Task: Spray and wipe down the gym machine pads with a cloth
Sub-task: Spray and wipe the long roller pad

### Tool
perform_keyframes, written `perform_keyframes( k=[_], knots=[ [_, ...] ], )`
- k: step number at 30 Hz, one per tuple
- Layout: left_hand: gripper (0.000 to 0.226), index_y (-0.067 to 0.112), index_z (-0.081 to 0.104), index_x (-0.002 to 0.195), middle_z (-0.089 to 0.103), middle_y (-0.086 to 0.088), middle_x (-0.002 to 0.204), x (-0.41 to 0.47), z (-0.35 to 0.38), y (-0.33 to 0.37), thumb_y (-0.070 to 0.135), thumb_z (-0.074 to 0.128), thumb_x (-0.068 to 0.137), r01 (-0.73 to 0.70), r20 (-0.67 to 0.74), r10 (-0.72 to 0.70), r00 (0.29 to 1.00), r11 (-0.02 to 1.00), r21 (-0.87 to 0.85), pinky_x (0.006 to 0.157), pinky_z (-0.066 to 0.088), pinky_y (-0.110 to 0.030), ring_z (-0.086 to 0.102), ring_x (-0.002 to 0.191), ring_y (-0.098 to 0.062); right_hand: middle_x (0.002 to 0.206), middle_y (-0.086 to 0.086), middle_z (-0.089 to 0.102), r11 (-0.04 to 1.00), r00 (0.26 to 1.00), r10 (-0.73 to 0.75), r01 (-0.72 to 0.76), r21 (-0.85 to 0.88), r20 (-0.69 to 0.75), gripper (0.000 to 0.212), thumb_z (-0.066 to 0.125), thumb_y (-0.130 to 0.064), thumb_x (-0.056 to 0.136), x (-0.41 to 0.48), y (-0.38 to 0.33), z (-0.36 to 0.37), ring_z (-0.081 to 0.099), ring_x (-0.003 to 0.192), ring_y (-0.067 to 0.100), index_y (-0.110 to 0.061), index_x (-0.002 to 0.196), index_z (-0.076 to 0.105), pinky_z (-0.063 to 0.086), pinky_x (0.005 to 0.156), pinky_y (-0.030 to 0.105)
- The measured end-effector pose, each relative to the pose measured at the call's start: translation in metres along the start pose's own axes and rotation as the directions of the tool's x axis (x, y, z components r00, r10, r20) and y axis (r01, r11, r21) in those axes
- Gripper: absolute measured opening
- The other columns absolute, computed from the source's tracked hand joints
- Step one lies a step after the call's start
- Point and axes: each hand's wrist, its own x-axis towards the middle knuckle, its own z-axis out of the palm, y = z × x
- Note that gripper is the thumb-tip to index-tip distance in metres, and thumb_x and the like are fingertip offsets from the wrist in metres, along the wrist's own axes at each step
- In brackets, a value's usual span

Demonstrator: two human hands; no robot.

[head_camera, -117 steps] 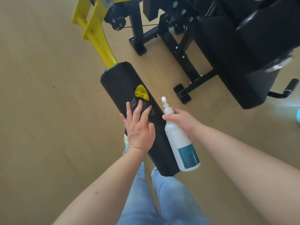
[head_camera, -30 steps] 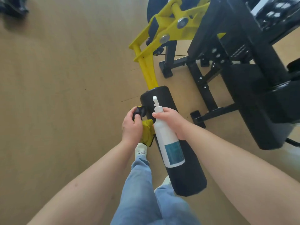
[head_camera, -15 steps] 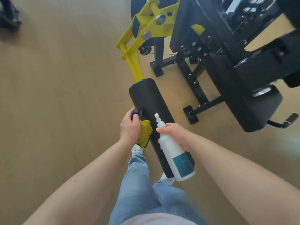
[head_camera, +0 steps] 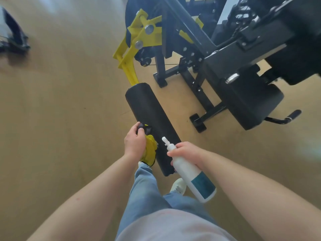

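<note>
A black cylindrical roller pad (head_camera: 149, 117) runs from the yellow lever arm (head_camera: 132, 54) of the gym machine down toward my legs. My left hand (head_camera: 134, 142) grips a bunched yellow and dark cloth (head_camera: 150, 150) against the pad's left side, near its lower half. My right hand (head_camera: 185, 153) holds a white spray bottle (head_camera: 192, 176) with a teal label by its neck. The bottle's nozzle points up-left over the pad's near end.
The machine's black frame (head_camera: 199, 80) and feet stand on the tan floor to the right, with a large black seat pad (head_camera: 251, 101) and a side handle (head_camera: 288, 117). Another dark machine base (head_camera: 13, 40) sits far left. My jeans and white shoe (head_camera: 178, 186) are below the pad.
My left hand went from pressing the cloth flat on top of the pad to gripping it bunched at the pad's left side. The view has pulled back; the bottle has slid toward the pad's near end.
</note>
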Motion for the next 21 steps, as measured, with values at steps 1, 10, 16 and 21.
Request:
perform_keyframes(
  k=[1,10,16,21],
  knots=[
    [0.042,0.023,0.052,0.148,0.057,0.004,0.145,-0.006,0.002,-0.002,0.025,0.042,0.108,0.004,-0.001,-0.004,1.0,1.0,-0.001,0.102,0.035,-0.026,0.048,0.129,-0.013,0.105,0.017,0.077,1.0,1.0,0.006,-0.006,-0.005,0.009,0.049,0.08,-0.044,0.077,-0.003,0.006,-0.002,0.076,0.099,0.039,-0.018,0.116,0.066,0.061,0.092,0.057],
    [0.043,0.025,0.052,0.148,0.057,0.004,0.144,-0.04,0.014,-0.022,0.027,0.042,0.106,0.034,0.025,-0.035,0.999,0.998,0.045,0.107,0.037,-0.031,0.049,0.133,-0.018,0.112,0.013,0.072,0.981,0.997,0.062,-0.052,-0.185,0.052,0.04,0.078,-0.044,0.082,-0.028,0.046,-0.007,0.073,0.102,0.033,-0.024,0.114,0.068,0.06,0.093,0.048],
    [0.043,0.027,0.052,0.148,0.057,0.005,0.144,-0.047,0.019,-0.025,0.029,0.041,0.107,0.039,0.036,-0.041,0.999,0.997,0.064,0.109,0.04,-0.036,0.05,0.133,-0.02,0.115,0.013,0.071,0.968,0.991,0.115,-0.096,-0.23,0.07,0.043,0.079,-0.046,0.079,-0.036,0.069,-0.012,0.071,0.108,0.034,-0.026,0.115,0.068,0.058,0.094,0.046],
    [0.043,0.028,0.05,0.149,0.058,0.004,0.143,-0.049,0.022,-0.026,0.029,0.04,0.107,0.051,0.056,-0.057,0.997,0.992,0.111,0.104,0.042,-0.034,0.051,0.129,-0.02,0.111,0.01,0.072,0.988,0.997,0.073,-0.069,-0.135,0.022,0.05,0.08,-0.051,0.071,-0.037,0.077,-0.018,0.072,0.1,0.03,-0.024,0.112,0.069,0.059,0.093,0.043]
  ],
)
